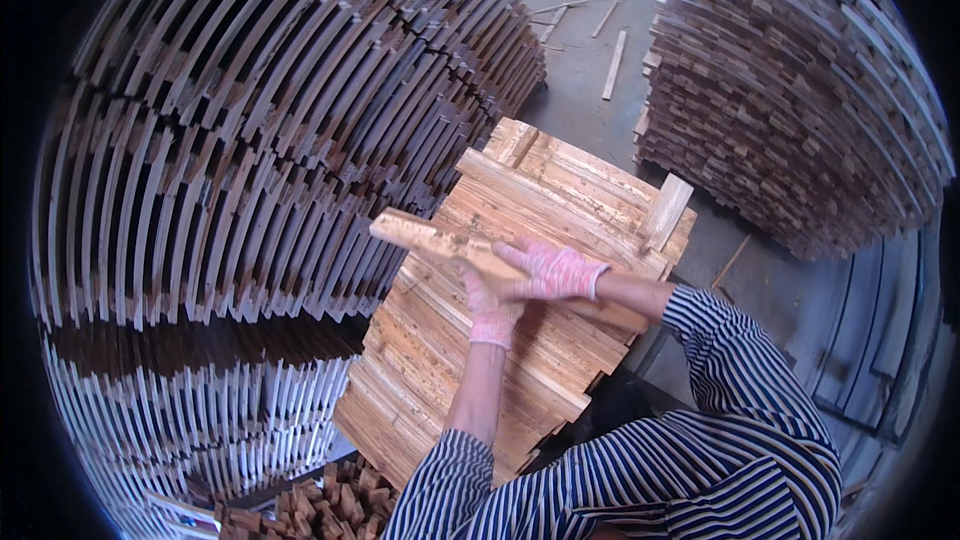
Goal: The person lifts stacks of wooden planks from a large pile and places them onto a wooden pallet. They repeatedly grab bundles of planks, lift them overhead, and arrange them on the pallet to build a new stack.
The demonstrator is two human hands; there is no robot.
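Observation:
A pale wooden board lies slantwise above a broad stack of planks, its left end jutting past the stack's edge. My left hand, in a pink-and-white knit glove, grips the board's near edge with the thumb up against it; its other fingers are hidden. Flat across the board's top, my right hand wears a matching glove, its fingers stretched to the left and apart. Where the hands meet they overlap. Whether the board touches the stack beneath, I cannot tell.
Loose short pieces, a crosswise strip and a block, lie on the stack's far part. Tall stacked boards rise at left and far right. Scrap sticks litter the floor. Wood offcuts are heaped at lower left.

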